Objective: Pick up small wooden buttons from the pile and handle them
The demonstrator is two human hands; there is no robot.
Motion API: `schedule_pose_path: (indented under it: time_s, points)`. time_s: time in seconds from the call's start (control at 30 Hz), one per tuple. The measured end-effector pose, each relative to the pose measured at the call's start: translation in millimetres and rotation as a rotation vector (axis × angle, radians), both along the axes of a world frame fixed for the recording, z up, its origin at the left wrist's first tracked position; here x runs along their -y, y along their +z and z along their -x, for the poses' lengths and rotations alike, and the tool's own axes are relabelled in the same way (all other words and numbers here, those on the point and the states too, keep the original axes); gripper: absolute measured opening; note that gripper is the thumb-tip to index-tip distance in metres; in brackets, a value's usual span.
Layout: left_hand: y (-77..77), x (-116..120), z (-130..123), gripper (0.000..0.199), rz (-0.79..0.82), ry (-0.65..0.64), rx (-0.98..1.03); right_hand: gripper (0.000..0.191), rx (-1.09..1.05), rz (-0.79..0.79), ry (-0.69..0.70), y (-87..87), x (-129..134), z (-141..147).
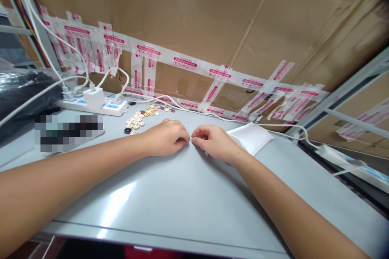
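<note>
The right hand seems to pinch a small pale piece between the two hands; the left hand curls just beside it, contents hidden. Button-like pieces lie beyond the left hand. Apparently fine fingertip handling, calling next for steadiness.

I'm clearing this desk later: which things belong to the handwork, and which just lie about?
Likely in use:
tiny item between left hand and right hand
button-like pieces

Apparently idle:
power strips
cardboard box
black plastic bag
white packet (unclear)

A power strip lies before taped cardboard.
</note>
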State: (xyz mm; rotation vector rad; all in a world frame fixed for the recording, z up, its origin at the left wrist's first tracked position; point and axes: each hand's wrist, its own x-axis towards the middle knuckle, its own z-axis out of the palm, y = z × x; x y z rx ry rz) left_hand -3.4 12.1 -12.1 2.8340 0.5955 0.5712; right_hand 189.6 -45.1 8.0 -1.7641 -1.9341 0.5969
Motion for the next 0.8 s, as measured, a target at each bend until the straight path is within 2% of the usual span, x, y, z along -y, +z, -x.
schedule_pose_path:
  time_s: [0.57,0.7,0.8]
  points:
    - [3.0,5,-3,0.02,0.07,0.196,0.044,0.009,0.113,-0.003,-0.018,-6.2,-3,2]
    - [3.9,6,-10,0.021,0.142,0.301,-0.027,0.009,0.113,-0.014,-0.005,-6.7,-3,4]
    - [6.6,5,-14,0.022,0.152,0.313,-0.105,0.008,0.112,-0.012,-0.006,-6.3,-2,5]
